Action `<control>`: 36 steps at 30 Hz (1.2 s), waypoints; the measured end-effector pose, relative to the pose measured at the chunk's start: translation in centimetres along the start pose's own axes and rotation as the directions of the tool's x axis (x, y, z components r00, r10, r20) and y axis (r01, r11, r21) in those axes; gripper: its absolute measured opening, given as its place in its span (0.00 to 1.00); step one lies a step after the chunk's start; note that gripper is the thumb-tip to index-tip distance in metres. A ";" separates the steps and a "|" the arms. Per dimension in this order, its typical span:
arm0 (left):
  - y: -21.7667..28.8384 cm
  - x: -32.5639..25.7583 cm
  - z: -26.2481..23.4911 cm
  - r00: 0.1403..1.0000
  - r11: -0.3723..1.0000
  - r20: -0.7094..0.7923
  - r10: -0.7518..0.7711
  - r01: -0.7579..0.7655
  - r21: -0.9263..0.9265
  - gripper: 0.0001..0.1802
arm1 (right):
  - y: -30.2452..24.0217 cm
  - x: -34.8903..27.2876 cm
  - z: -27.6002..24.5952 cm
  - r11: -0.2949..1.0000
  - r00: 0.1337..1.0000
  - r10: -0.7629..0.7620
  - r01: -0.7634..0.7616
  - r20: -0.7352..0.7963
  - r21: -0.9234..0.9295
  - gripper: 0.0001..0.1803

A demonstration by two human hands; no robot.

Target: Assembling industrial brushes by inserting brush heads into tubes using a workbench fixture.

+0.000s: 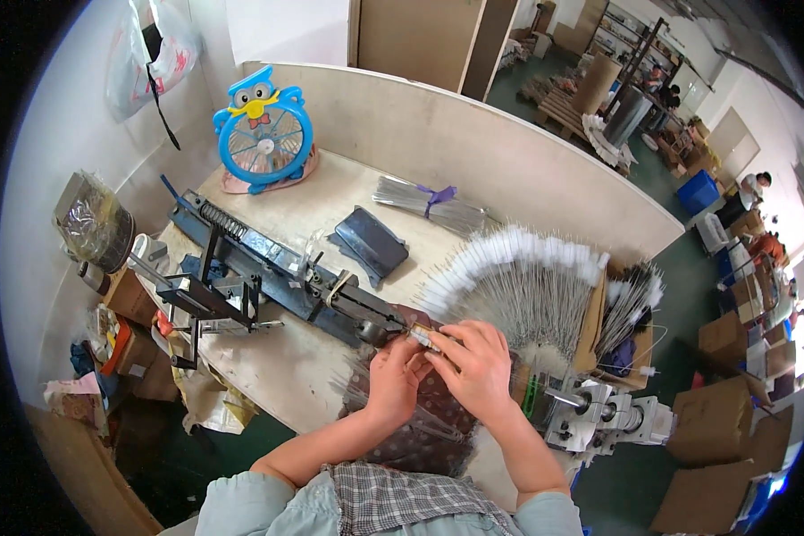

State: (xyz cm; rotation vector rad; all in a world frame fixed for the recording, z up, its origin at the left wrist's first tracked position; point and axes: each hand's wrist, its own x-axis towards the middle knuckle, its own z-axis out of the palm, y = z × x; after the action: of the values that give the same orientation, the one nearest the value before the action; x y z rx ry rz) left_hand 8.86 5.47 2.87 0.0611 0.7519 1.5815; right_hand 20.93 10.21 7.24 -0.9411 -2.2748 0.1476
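Observation:
My left hand point(393, 380) and my right hand point(479, 364) meet in front of me, fingers closed. Between their fingertips is a small white and yellowish piece point(422, 336), partly covered by the fingers; its kind is too small to tell. Both hands are right at the near end of a long dark metal bench machine point(286, 259), which has a coil spring and a clamp along it. Below the hands a dark dotted cloth point(438, 397) covers the table edge and my lap, with thin wires lying on it.
Right of my hands spreads a fan of thin wire brushes point(527, 286) with white ends, beside a cardboard box point(630, 348) of more. A grey machine point(607, 415) stands near right. Behind lie a dark pouch point(372, 243), a tied wire bundle point(429, 198) and a blue fan point(265, 143).

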 end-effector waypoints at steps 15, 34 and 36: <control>-0.2 0.1 0.4 1.000 0.992 -0.005 0.024 -0.023 0.127 0.10 | -0.2 -0.2 -0.5 0.997 1.000 0.016 -0.016 -0.005 -0.075 0.15; 0.3 0.0 0.3 0.999 0.988 -0.006 0.044 -0.043 0.148 0.05 | -0.5 -0.8 -0.8 0.988 0.998 0.040 -0.046 -0.043 -0.146 0.14; 0.5 -0.3 0.4 0.999 0.989 0.006 0.034 -0.035 0.145 0.08 | 0.1 -1.4 -0.7 0.988 0.997 0.071 -0.065 0.037 -0.139 0.10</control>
State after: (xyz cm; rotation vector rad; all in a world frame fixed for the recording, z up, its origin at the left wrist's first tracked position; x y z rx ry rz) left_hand 8.72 5.41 3.56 0.1842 0.8661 1.5572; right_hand 22.18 9.20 7.02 -1.0972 -2.3163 0.0401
